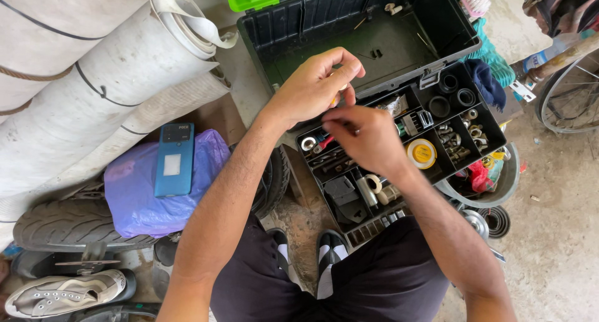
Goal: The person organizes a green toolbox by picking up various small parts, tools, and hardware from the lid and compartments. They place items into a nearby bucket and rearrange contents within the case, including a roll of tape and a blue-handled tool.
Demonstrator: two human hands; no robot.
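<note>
Both hands meet over the toolbox tray (399,166): left hand (315,85) grip pinched on a small part (337,99), probably a bit; right hand (368,138), at five o'clock, fingers curled, grip unclear.

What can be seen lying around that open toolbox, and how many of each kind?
Tyres: 1
Phones: 1, blue, lying on the bag
Purple plastic bags: 1
Grey sneakers: 1
Rolled white sheets: 3
Total: 7

The left hand and right hand meet over the toolbox tray, pinching something small I cannot make out.
</note>
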